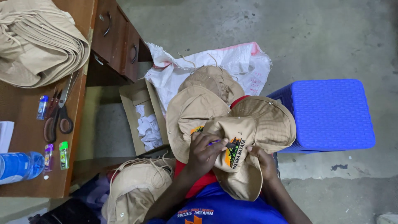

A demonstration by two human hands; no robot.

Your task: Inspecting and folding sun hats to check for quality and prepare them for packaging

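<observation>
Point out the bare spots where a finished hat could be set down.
Free: the blue stool top, and the desk patch between the folded fabric stack and the scissors. The floor behind the stool is bare too. Crowded: the lap, where both hands hold the hat, and the white sack.

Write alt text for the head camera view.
A person's left hand presses a small blue tool onto the embroidered patch of a tan fabric brimmed hat steadied by the right hand. More tan hats lie around, near a blue plastic stool.
</observation>
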